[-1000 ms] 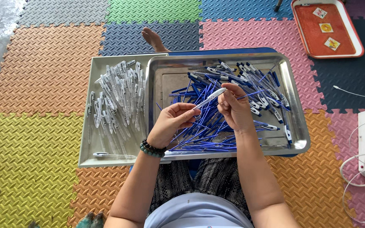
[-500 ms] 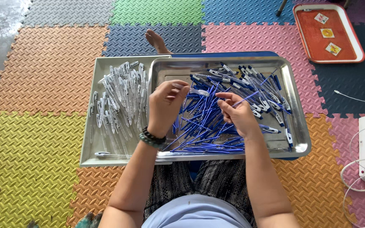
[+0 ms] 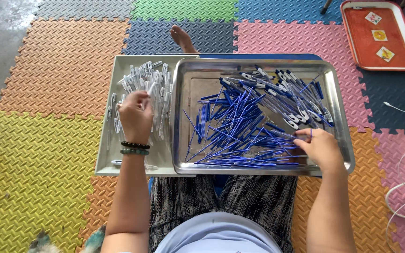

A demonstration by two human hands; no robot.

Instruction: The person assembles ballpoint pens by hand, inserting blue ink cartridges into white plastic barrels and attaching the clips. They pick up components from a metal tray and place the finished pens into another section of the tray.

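Left hand (image 3: 136,115) now over to the white pens (image 3: 144,91), right hand (image 3: 319,147) down among blue refills (image 3: 235,126)

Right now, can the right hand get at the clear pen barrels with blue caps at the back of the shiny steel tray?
Probably yes. The right hand rests at the steel tray's near right corner, and the clear capped barrels lie uncovered just beyond it. Only loose blue refills lie alongside.
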